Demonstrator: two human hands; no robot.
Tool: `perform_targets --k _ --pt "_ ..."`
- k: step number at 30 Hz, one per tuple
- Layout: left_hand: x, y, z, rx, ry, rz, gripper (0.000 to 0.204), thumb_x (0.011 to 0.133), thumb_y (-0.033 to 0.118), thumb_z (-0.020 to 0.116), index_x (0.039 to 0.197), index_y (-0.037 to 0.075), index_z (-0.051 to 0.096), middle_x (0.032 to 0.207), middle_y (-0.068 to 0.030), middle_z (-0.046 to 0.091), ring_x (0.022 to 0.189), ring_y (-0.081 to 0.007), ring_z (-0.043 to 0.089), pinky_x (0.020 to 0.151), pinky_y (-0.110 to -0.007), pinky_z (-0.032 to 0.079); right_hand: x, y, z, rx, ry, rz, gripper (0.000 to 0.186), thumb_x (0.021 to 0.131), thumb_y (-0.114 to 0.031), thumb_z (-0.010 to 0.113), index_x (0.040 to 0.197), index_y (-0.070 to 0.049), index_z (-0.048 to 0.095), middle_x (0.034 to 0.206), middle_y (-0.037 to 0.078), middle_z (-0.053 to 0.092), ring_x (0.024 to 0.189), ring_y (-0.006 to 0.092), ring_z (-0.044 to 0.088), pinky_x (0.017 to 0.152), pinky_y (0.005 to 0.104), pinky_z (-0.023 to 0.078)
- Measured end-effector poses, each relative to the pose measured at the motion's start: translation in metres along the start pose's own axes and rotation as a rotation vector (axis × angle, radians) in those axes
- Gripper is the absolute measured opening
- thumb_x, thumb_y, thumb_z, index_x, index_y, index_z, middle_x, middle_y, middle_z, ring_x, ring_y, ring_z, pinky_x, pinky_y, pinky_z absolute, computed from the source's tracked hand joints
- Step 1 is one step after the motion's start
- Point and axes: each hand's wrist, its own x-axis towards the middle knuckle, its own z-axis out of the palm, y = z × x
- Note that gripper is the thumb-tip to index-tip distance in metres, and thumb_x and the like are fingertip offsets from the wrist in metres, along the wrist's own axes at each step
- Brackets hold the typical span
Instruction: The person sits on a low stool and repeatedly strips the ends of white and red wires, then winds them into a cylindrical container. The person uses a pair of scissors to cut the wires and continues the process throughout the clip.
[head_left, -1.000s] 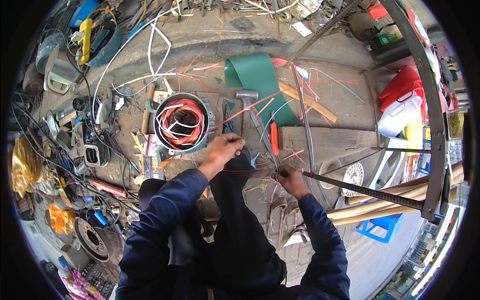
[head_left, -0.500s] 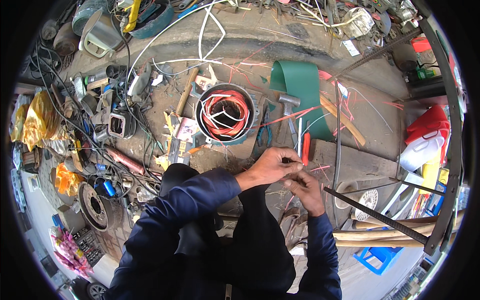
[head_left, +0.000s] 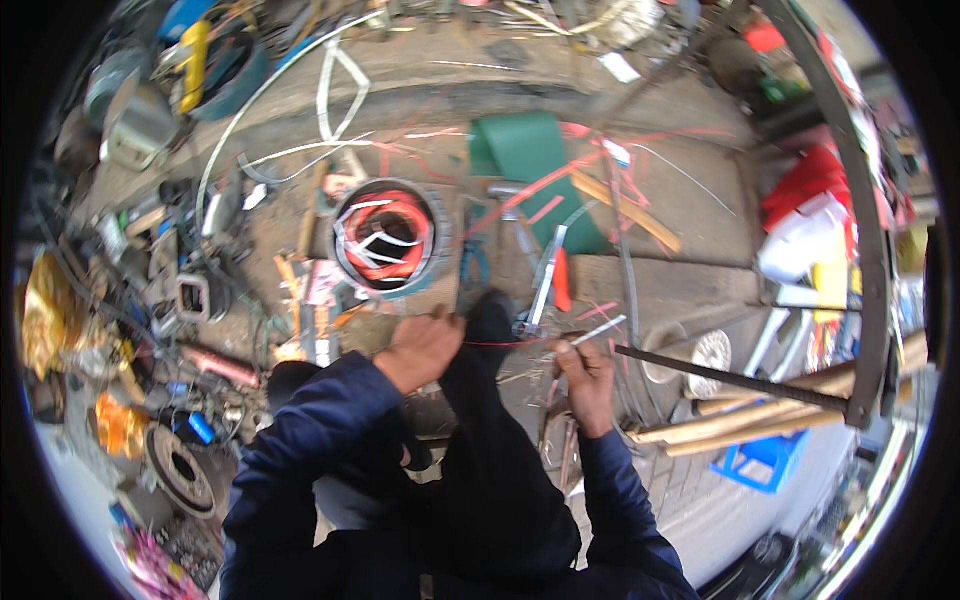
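Observation:
A thin red wire [head_left: 507,344] stretches between my two hands above my knee. My left hand [head_left: 422,348] is closed, pinching one end of it. My right hand [head_left: 584,382] pinches the other end, and a narrow white strip [head_left: 603,327] sticks out from its fingertips. Whether that strip is a sleeve on the wire cannot be made out. Ahead on the left stands a motor stator [head_left: 437,218], a round metal housing with red wire coils [head_left: 423,262] and white strips inside. Blue-handled pliers [head_left: 474,263] lie to its right.
A hammer [head_left: 508,189], a green sheet [head_left: 572,170], a red handle [head_left: 562,282] and wooden sticks [head_left: 648,222] lie ahead. A dark ribbed bar [head_left: 735,380] juts in from the right. Scrap parts and cables crowd the left, beside a metal wheel rim [head_left: 183,470].
My hands were close together and are now apart, the left moved leftward, with the red wire drawn out between them. The whole view has shifted and blurred.

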Motion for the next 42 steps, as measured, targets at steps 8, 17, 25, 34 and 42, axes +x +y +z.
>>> perform_targets --k 8,17,25,34,42 --pt "-0.008 -0.018 -0.010 0.151 -0.116 0.202 0.005 0.081 0.008 0.071 0.078 0.007 0.075 0.090 -0.0192 0.072 0.085 -0.0394 0.074 0.072 -0.052 0.055 -0.044 -0.053 -0.018 -0.171 -0.012 -0.385 0.022 0.106 -0.020 0.069 0.101 0.002 0.068 0.086 0.018 0.061 0.079 0.0390 0.063 0.070 0.0453 0.051" --pt "-0.003 0.054 -0.121 -0.235 0.397 0.182 0.004 0.088 0.003 0.073 0.091 0.004 0.072 0.094 -0.0172 0.068 0.083 -0.0423 0.070 0.070 -0.051 0.054 -0.085 -0.076 -0.035 -0.402 -0.027 -0.356 0.024 0.104 -0.023 0.068 0.100 0.001 0.071 0.094 0.022 0.066 0.089 0.0466 0.067 0.078 0.0536 0.054" --pt "-0.024 0.102 -0.169 -0.405 0.534 0.195 0.013 0.089 0.000 0.073 0.100 0.005 0.074 0.091 -0.0173 0.069 0.082 -0.0421 0.070 0.068 -0.048 0.055 -0.047 -0.111 -0.002 -0.343 0.078 -0.616 0.023 0.102 -0.020 0.072 0.110 0.001 0.075 0.095 0.022 0.072 0.088 0.0434 0.070 0.077 0.0480 0.057" --pt "-0.077 0.107 -0.220 -0.456 0.827 0.192 0.014 0.089 -0.002 0.074 0.102 0.001 0.071 0.088 -0.0158 0.063 0.077 -0.0413 0.066 0.065 -0.046 0.052 -0.052 -0.219 0.020 -0.338 0.045 -0.780 0.012 0.098 -0.011 0.079 0.098 0.000 0.074 0.073 0.010 0.065 0.060 0.0147 0.055 0.058 0.0334 0.047" --pt "-0.101 0.103 -0.259 -0.564 1.091 0.310 0.018 0.089 0.001 0.077 0.107 0.002 0.073 0.098 -0.0151 0.070 0.087 -0.0398 0.071 0.071 -0.044 0.058 -0.078 -0.291 0.026 -0.444 0.147 -1.139 0.007 0.096 -0.001 0.075 0.093 0.000 0.069 0.079 0.012 0.069 0.063 0.0227 0.066 0.057 0.0347 0.049"
